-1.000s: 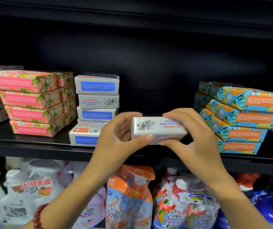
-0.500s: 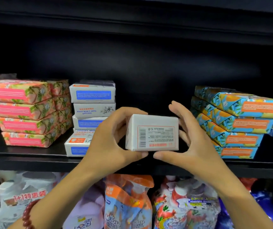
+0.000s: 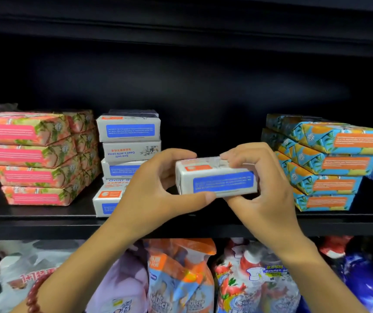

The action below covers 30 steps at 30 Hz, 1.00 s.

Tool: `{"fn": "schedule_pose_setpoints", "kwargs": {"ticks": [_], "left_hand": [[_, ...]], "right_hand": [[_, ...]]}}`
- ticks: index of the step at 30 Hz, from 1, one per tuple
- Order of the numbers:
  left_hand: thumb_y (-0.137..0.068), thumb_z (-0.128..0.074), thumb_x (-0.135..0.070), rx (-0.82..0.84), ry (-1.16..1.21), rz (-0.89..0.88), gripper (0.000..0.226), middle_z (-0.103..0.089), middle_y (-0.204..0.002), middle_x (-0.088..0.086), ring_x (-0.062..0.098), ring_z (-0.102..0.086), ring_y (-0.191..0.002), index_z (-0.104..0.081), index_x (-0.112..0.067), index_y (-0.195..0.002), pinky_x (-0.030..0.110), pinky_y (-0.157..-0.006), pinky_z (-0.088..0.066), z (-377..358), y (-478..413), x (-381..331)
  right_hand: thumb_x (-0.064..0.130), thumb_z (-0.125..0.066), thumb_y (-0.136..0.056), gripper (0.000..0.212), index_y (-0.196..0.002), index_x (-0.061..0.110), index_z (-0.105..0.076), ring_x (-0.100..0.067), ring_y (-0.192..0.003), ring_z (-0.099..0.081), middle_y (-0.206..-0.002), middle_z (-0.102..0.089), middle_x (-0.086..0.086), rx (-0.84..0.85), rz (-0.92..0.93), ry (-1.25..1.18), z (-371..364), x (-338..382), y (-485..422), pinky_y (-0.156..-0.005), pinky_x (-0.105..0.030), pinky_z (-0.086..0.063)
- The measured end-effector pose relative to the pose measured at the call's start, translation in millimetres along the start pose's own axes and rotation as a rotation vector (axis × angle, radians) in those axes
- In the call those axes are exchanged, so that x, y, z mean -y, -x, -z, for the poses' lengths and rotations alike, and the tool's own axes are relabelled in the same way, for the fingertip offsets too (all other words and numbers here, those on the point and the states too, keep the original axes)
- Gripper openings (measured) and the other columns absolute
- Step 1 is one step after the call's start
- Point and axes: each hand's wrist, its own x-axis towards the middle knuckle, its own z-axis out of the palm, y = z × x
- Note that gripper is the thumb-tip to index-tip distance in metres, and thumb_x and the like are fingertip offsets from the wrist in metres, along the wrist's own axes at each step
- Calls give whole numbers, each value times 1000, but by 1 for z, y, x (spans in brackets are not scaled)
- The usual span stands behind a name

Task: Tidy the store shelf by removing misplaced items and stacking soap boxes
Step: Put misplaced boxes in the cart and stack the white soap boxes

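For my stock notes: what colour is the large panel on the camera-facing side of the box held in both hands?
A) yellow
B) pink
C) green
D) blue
D: the white soap box, gripped between the left hand and the right hand, shows a blue panel on its front side.

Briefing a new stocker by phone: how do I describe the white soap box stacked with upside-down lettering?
On the black shelf, a stack of white soap boxes stands right of the pink floral boxes. The second box from the top is it: its front shows upside-down "Sea salt Goat's milk soap" lettering, while those above and below show blue panels.
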Motion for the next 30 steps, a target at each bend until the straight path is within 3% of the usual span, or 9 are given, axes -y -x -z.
{"fn": "schedule_pose_setpoints", "kwargs": {"ticks": [3, 8, 12, 16, 18, 22, 26, 30], "left_hand": [[-46, -88, -21, -3, 21, -21, 69, -70, -104, -4, 10, -67, -98, -60, -15, -108, 21, -80, -53, 3, 1, 4], [-51, -83, -22, -36, -28, -139, 66, -66, -111, -5, 14, -63, -108, -58, -23, -113, 29, -89, -51, 4, 5, 12], [-57, -84, -19, -16, -142, -199, 65, -63, -113, -9, 14, -60, -111, -56, -21, -116, 32, -90, -51, -1, 7, 15], [-71, -71, -37, -112, -490, -352, 58, -54, -127, -11, 1, -47, -121, -54, -19, -123, 13, -99, -36, -6, 10, 21], [-76, -68, -34, -158, -576, -397, 52, -53, -129, -4, 4, -45, -123, -56, -13, -122, 11, -102, -31, -8, 15, 25], [-84, -63, -29, -132, -708, -487, 29, -65, -107, 0, 13, -59, -102, -66, -9, -106, 19, -88, -43, -11, 34, 41], [-86, -58, -34, -73, -959, -533, 28, -68, -94, 1, 20, -64, -86, -70, -11, -97, 34, -62, -54, -15, 40, 66], [-86, -59, -31, -86, -942, -584, 26, -69, -88, 3, 23, -65, -79, -72, -9, -89, 33, -54, -53, -15, 37, 76]], "right_hand": [[0, -72, -68, 47, -103, 14, -45, -5, -113, -48, -117, -50, -2, 85, -17, 17, -3, -3, 2, -83, -9, -41], [36, -77, -70, 76, -135, 17, -44, -7, -131, -36, -138, -41, 2, 307, -30, 74, 8, -8, 0, -101, -13, -32], [45, -70, -71, 71, -133, 15, -50, -6, -123, -43, -128, -49, 5, 345, -18, 122, 17, -12, -2, -99, -13, -33], [48, -70, -67, 75, -131, 14, -51, -2, -119, -43, -122, -47, 14, 314, -49, 191, 21, -16, 0, -97, -11, -33], [46, -75, -64, 77, -130, 14, -52, 0, -115, -41, -119, -45, 18, 292, -126, 231, 20, -21, 1, -95, -7, -31], [31, -84, -65, 73, -129, 12, -54, -4, -112, -41, -117, -46, 12, 288, -257, 304, 10, -34, 2, -93, -3, -28], [32, -82, -66, 70, -128, 15, -53, -10, -112, -46, -114, -47, 11, 382, -329, 315, -8, -41, -5, -95, -25, -39], [31, -80, -70, 71, -132, 16, -50, -8, -115, -44, -122, -48, 8, 427, -344, 309, -21, -45, -6, -95, -17, -33]]}}
